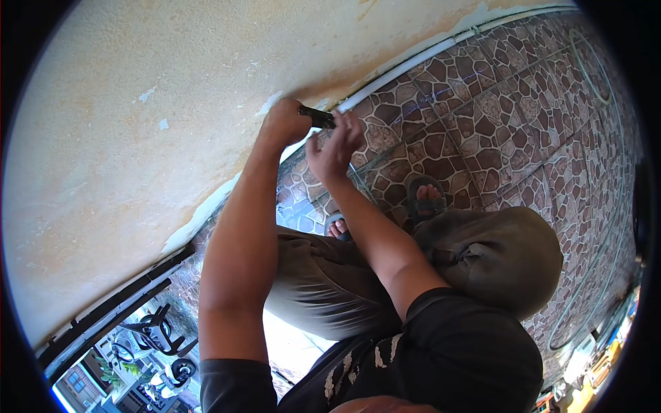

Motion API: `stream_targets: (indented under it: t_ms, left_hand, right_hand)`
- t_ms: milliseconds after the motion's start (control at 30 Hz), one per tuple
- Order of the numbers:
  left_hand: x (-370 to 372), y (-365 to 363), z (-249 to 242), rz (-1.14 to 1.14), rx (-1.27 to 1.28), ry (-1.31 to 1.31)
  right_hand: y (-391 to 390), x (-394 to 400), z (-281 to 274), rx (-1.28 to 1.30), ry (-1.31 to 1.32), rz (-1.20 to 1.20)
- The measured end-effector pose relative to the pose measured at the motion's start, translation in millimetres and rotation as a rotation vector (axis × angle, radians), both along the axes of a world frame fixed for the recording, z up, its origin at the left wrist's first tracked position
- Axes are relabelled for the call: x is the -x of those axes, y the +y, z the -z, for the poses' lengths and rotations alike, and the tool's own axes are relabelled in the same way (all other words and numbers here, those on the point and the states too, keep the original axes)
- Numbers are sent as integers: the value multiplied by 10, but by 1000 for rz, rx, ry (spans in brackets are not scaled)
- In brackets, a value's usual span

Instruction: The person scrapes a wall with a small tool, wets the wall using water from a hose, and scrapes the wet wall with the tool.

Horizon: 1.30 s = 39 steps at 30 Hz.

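Note:
My left hand [287, 124] is closed around one end of a dark, short tool or pipe piece [318, 118], close to the foot of the peeling wall [158, 124]. At the other end of the dark piece is my right hand [337, 148], somewhat blurred, its fingers spread and raised beside the tip. Whether its fingertips touch the piece is hard to tell. A white pipe [413, 67] runs along the wall's base from near the dark piece.
Patterned stone tiles [496, 117] cover the ground. My sandalled feet [428, 196] are below my hands. A thin hose [599, 275] curves along the right. A dark chair [160, 330] and a parked motorcycle [169, 382] stand at the lower left.

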State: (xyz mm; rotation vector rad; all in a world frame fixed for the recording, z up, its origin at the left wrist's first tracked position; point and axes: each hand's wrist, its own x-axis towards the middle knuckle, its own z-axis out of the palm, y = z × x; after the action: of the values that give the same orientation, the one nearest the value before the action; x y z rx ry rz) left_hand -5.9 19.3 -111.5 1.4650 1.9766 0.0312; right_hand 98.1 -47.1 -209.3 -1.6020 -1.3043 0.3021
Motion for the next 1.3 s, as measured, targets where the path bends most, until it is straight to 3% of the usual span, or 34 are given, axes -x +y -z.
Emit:
stream_targets:
  t_ms: [100,167,267,333,400,500,533,600,700,767,800,867,900,967,1067,1167,1233,1300]
  left_hand:
    - [-74,10,-79,85,-32,109]
    - [-89,13,-68,128,-59,143]
    - [-66,-2,-78,18,6,57]
    - [-163,-19,-349,66,-299,70]
    - [-334,-72,-733,72,-362,5]
    - [-554,-217,-1234,117,-666,41]
    - [-508,-230,-1308,216,-875,197]
    - [-362,-177,-1466,365,-1266,446]
    - [-171,-259,-1645,323,-1415,720]
    - [13,-280,-1462,280,-1410,781]
    - [95,-284,-1339,239,-1419,844]
    - [167,-350,-1202,179,-1270,877]
    - [166,-324,-1178,160,-1238,861]
    - [129,-231,-1120,129,-1289,806]
    - [84,-158,-1041,65,-1331,738]
    - [75,-99,-1019,63,-1341,718]
    - [67,-140,-1008,30,-1304,742]
    - [62,-154,-990,19,-1293,714]
  right_hand:
    - [-4,103,-15,-84,92,-367]
    - [4,210,112,-69,210,-304]
    - [60,311,203,407,868,-88]
    - [120,410,474,510,887,45]
    - [172,477,515,704,938,221]
    - [264,696,453,732,907,204]
    - [326,754,399,716,765,203]
    - [428,929,300,717,755,229]
    - [428,1045,282,665,700,228]
    - [378,1140,567,373,596,279]
    - [456,1064,562,365,595,281]
    - [561,839,432,780,914,135]
    - [577,832,291,773,920,140]
    - [510,774,58,641,516,63]
    - [520,790,524,716,705,66]
    - [624,769,468,762,890,83]
    - [575,731,217,617,579,36]
    - [621,730,296,615,621,59]
